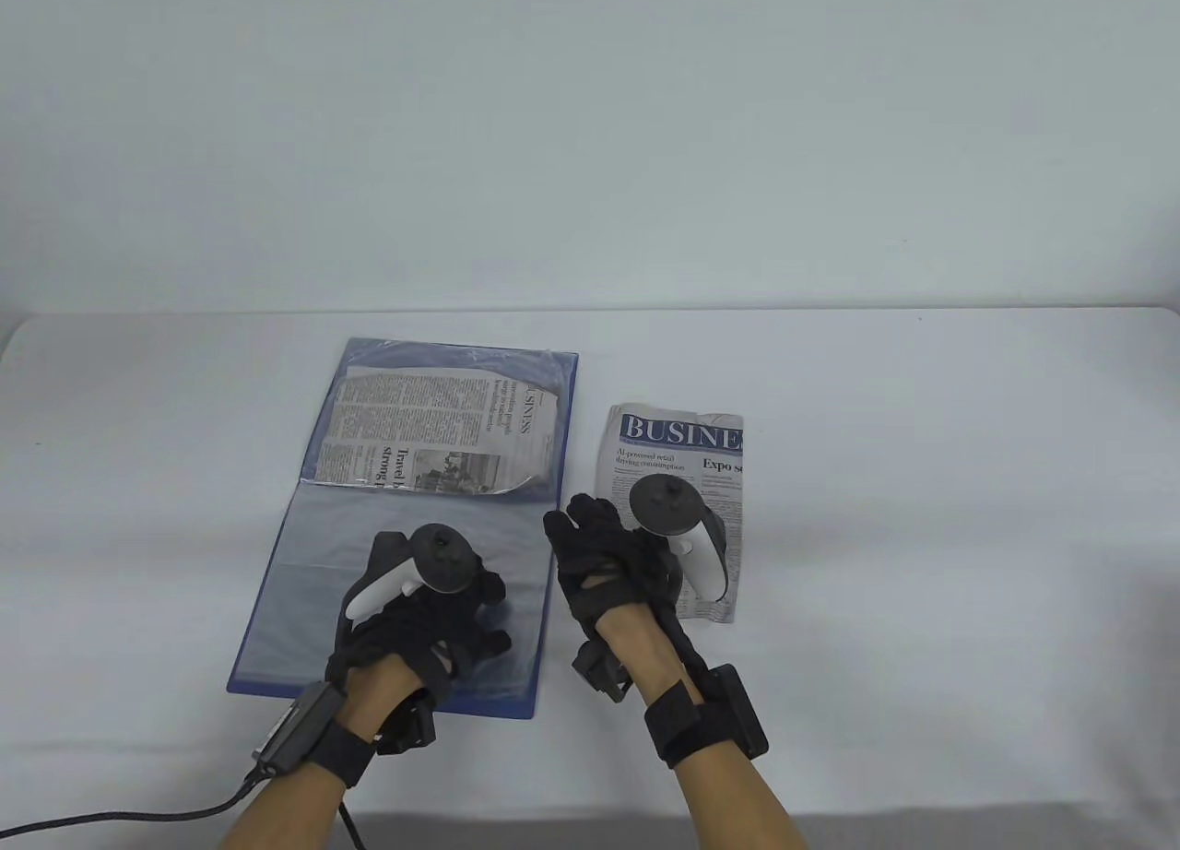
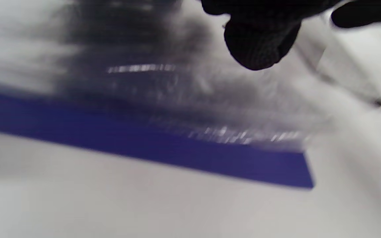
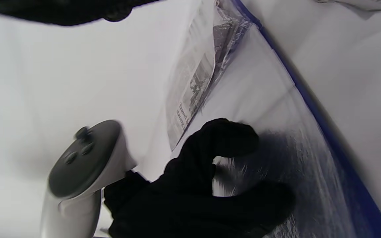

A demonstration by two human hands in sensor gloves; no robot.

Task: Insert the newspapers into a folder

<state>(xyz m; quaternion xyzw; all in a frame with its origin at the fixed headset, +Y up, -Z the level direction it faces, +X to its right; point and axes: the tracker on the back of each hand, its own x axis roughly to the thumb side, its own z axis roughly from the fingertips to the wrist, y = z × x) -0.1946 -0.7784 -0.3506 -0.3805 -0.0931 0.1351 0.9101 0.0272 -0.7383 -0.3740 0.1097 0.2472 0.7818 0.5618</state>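
While the blue folder [image 1: 304,537] lies open on the desk [image 1: 922,518] with one newspaper [image 1: 433,430] tucked in its far sleeve, the left hand [image 1: 419,610] rests on its near sleeve, fingers curled. The right hand [image 1: 627,555], fingers loosely spread and holding nothing, hovers at the second newspaper [image 1: 678,463] just beside the folder.

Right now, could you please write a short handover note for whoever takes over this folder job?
Left hand: rests on the near clear sleeve of the open blue folder, holding nothing that I can see.
Right hand: over the gap between the folder and the loose newspaper; grip unclear.
Done: one newspaper sits in the far sleeve.
Left: the loose newspaper, lying on the table right of the folder, probably goes into the near sleeve.
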